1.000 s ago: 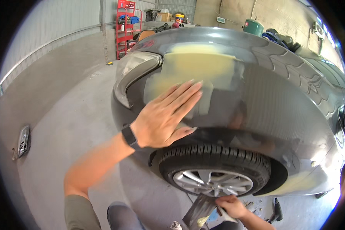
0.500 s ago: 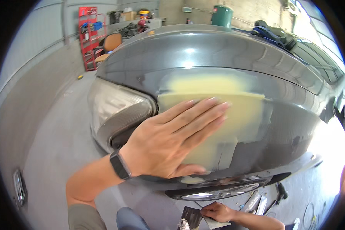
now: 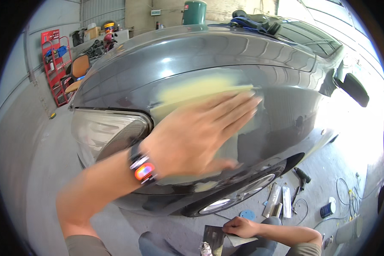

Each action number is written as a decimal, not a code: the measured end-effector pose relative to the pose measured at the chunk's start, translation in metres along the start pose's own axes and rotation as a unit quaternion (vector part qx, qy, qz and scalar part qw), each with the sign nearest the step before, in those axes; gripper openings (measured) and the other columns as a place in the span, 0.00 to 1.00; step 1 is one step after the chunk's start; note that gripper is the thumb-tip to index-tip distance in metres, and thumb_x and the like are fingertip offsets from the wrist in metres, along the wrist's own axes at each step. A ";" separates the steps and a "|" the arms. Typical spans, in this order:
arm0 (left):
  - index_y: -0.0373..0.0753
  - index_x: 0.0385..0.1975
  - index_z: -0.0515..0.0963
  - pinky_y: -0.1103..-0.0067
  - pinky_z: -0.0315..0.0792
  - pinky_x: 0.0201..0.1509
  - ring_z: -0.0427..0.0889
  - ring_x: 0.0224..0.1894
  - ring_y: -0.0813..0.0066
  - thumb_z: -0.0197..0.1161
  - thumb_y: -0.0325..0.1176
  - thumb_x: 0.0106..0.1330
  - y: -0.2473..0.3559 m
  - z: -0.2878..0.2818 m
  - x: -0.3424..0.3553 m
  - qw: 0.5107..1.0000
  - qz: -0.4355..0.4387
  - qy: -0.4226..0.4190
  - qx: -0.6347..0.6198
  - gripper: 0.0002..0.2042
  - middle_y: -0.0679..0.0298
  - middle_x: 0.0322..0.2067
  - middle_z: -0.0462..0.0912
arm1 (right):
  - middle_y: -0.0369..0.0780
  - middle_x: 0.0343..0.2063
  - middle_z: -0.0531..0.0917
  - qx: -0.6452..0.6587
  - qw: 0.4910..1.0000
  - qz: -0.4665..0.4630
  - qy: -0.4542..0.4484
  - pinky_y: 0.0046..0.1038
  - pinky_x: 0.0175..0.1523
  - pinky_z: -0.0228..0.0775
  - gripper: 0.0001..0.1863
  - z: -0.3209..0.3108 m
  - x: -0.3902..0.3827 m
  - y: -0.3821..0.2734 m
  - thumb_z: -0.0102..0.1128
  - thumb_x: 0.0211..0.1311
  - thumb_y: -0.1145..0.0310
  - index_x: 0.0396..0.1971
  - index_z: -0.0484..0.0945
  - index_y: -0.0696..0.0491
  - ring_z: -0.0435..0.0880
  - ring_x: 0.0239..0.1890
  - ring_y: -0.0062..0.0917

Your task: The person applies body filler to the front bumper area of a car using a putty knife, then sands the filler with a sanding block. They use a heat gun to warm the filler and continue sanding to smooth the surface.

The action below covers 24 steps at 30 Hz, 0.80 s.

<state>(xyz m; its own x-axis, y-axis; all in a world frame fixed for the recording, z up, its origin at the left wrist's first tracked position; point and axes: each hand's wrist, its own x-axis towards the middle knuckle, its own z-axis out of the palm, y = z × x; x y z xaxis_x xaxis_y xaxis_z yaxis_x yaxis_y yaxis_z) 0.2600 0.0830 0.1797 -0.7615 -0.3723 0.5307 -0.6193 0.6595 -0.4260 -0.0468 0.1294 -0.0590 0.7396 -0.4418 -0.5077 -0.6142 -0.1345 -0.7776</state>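
My left hand [image 3: 196,134] lies flat against the side of a dark grey car fender [image 3: 281,115], its fingers stretched out and slightly blurred. Beneath and around it is a patch of pale yellow filler [image 3: 196,87], partly covered by the hand. A watch [image 3: 144,170] is on the left wrist. Low in the picture, my right hand [image 3: 242,227] pinches a dark flat scraper [image 3: 212,236] with yellowish smears on it. A pale flat piece [image 3: 241,240] juts out under the same fingers; its kind is unclear. A whitish crumpled thing [image 3: 206,248] sits by the scraper.
The headlight [image 3: 111,128] is left of the patch, the front wheel [image 3: 239,194] below. On the floor lie a blue disc [image 3: 248,214], flat metal strips [image 3: 286,202], a black tool [image 3: 303,176], a can [image 3: 327,209] and hoses [image 3: 353,198]. A red rack [image 3: 53,64] stands far left.
The view has turned to the right, showing more of the car's side and floor. My left hand, still flat, has shifted along the patch. My right hand keeps its grip.
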 end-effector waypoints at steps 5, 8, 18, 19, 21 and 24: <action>0.26 0.75 0.61 0.69 0.50 0.86 0.56 0.82 0.60 0.56 0.62 0.72 -0.013 0.016 0.060 0.996 0.087 0.001 0.026 0.46 0.52 0.79 0.59 | 0.44 0.34 0.88 0.017 0.999 -0.037 0.000 0.31 0.51 0.75 0.18 0.007 -0.003 0.002 0.56 0.79 0.59 0.48 0.85 0.60 0.81 0.37 0.22; 0.27 0.76 0.60 0.69 0.50 0.86 0.56 0.82 0.60 0.55 0.62 0.72 -0.011 0.004 0.025 0.999 0.051 -0.010 0.003 0.46 0.52 0.80 0.57 | 0.45 0.37 0.89 0.007 1.000 0.000 -0.001 0.30 0.53 0.75 0.18 0.010 -0.002 0.010 0.56 0.77 0.60 0.48 0.85 0.60 0.83 0.40 0.25; 0.30 0.75 0.62 0.62 0.57 0.82 0.61 0.80 0.55 0.48 0.67 0.75 0.027 -0.044 -0.063 0.969 -0.098 -0.213 0.073 0.45 0.50 0.78 0.61 | 0.48 0.40 0.89 -0.030 0.999 -0.014 -0.006 0.34 0.54 0.76 0.21 0.005 -0.012 0.021 0.55 0.77 0.55 0.49 0.87 0.56 0.87 0.41 0.36; 0.31 0.76 0.60 0.61 0.57 0.83 0.61 0.80 0.53 0.49 0.68 0.73 0.018 -0.051 -0.056 0.974 -0.093 -0.198 0.057 0.46 0.49 0.78 0.60 | 0.48 0.40 0.89 -0.034 0.999 0.000 -0.002 0.34 0.54 0.76 0.20 0.004 -0.013 0.021 0.55 0.77 0.55 0.49 0.86 0.57 0.87 0.41 0.35; 0.31 0.77 0.58 0.62 0.55 0.83 0.59 0.80 0.52 0.49 0.68 0.74 -0.022 -0.051 -0.025 0.992 -0.022 -0.094 0.078 0.46 0.48 0.78 0.60 | 0.46 0.37 0.88 -0.023 1.000 -0.014 0.002 0.32 0.52 0.76 0.19 0.004 -0.014 0.022 0.55 0.77 0.57 0.48 0.86 0.58 0.85 0.39 0.30; 0.31 0.78 0.56 0.63 0.52 0.85 0.57 0.81 0.52 0.49 0.67 0.75 -0.055 -0.026 0.026 0.999 0.014 -0.049 0.020 0.46 0.48 0.79 0.58 | 0.40 0.30 0.86 0.018 0.999 -0.045 0.012 0.29 0.47 0.74 0.17 0.008 -0.011 0.022 0.55 0.78 0.60 0.45 0.84 0.60 0.79 0.34 0.20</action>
<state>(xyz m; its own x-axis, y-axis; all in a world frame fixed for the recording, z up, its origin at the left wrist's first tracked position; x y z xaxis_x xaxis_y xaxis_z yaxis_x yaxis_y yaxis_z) 0.2796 0.0544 0.2360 -0.7925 -0.4171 0.4449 -0.6030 0.6450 -0.4695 -0.0659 0.1378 -0.0733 0.7844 -0.4511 -0.4257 -0.5342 -0.1426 -0.8332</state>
